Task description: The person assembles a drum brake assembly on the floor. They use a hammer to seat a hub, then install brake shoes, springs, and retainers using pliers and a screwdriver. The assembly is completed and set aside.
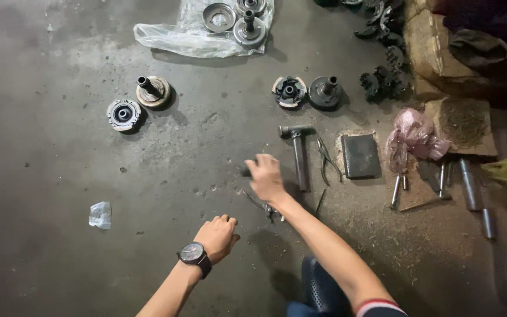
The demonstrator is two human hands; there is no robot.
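Pliers [263, 205] lie on the floor [60, 147] just beneath the right hand [265, 176], whose fingers are spread loosely; whether anything is gripped cannot be told, as the hand is blurred. The left hand [217, 236] is curled near the floor, nothing seen in it. A firm grasp at the handles is judged best. Beyond the fingers, a hammer [298, 154] lies. Far ahead, an opened plastic bag [195, 29] holds round metal parts.

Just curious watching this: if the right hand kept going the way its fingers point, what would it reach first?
Probably the small dark piece on the floor just past the right hand; its fingers seem almost on it, though blur hides any contact.
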